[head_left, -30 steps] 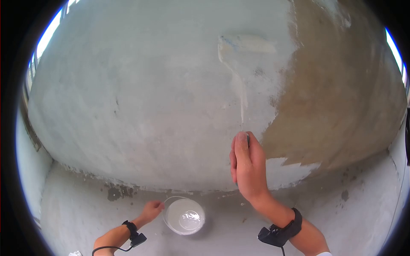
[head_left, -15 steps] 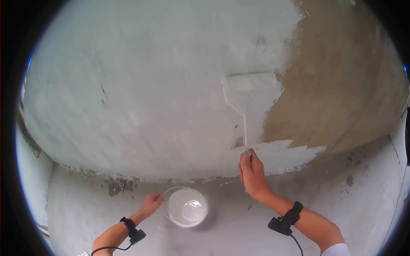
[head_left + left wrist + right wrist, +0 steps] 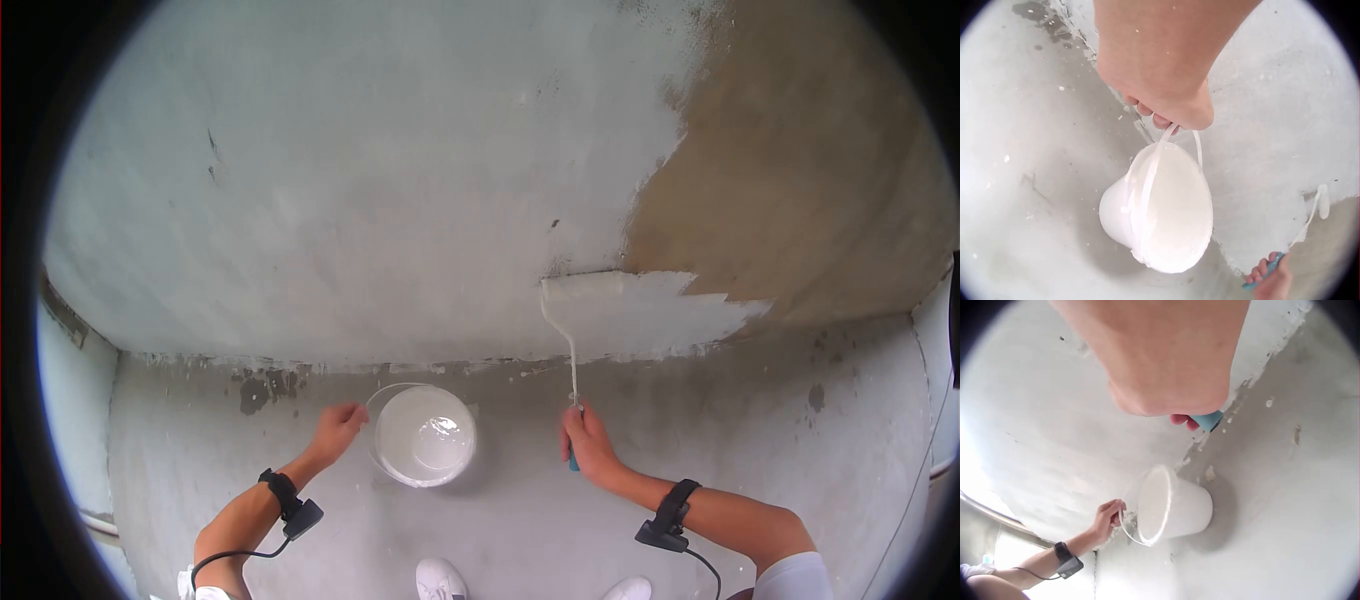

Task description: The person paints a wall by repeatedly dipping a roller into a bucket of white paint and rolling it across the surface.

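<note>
My right hand (image 3: 592, 447) grips the blue-green handle of a paint roller (image 3: 582, 288), its white sleeve against the lower wall (image 3: 400, 200). The roller's bent frame runs up from the fist. With curled fingers my left hand (image 3: 338, 432) holds the thin bail of a white bucket (image 3: 428, 437). Glossy white paint (image 3: 440, 437) shows inside the bucket. In the left wrist view the bail loops up into the fingers above the bucket (image 3: 1116, 215). The right wrist view shows the blue-green handle end (image 3: 1209, 420) sticking out below the right hand, while the roller's sleeve is hidden there.
A brown unpainted patch (image 3: 790, 170) covers the wall's right side, with a ragged white edge. Below the wall lies the grey floor (image 3: 540, 520) with dark stains (image 3: 262, 388). Two white shoes (image 3: 440, 578) stand at the bottom. Side walls (image 3: 75, 420) close both ends.
The roller has come down the wall with my right hand, from high up to near the base. My left hand still holds the bail. The view has tilted down, bringing the shoes in.
</note>
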### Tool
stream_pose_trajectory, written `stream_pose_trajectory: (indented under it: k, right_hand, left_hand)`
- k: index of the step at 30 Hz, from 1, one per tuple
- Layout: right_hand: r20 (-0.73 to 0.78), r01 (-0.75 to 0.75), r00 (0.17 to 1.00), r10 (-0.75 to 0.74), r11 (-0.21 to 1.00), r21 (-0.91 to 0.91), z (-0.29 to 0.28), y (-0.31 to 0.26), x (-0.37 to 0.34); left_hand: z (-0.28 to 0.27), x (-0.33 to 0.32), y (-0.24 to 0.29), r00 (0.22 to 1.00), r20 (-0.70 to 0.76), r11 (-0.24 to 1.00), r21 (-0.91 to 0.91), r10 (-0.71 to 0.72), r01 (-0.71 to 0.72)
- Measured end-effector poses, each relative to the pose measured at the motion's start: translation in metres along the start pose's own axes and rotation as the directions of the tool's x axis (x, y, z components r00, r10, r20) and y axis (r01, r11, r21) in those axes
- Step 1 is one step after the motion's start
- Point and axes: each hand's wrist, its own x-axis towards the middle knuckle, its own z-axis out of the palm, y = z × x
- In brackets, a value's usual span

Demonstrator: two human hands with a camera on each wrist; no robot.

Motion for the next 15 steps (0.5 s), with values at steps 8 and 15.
stream_pose_trajectory:
  k: [8, 15]
  right_hand:
    - [-0.079, 0.068, 0.994, -0.075, 0.993, -0.096, -0.002, -0.008, -0.004]
    - [-0.184, 0.231, 0.945, -0.272, 0.949, -0.216, 0.010, -0.052, 0.018]
  left_hand:
    - [0.006, 0.005, -0.003, 1.000, -0.025, 0.997, -0.072, -0.008, 0.006]
    - [0.005, 0.003, 0.003, 0.999, -0.034, 0.998, -0.056, -0.011, 0.009]
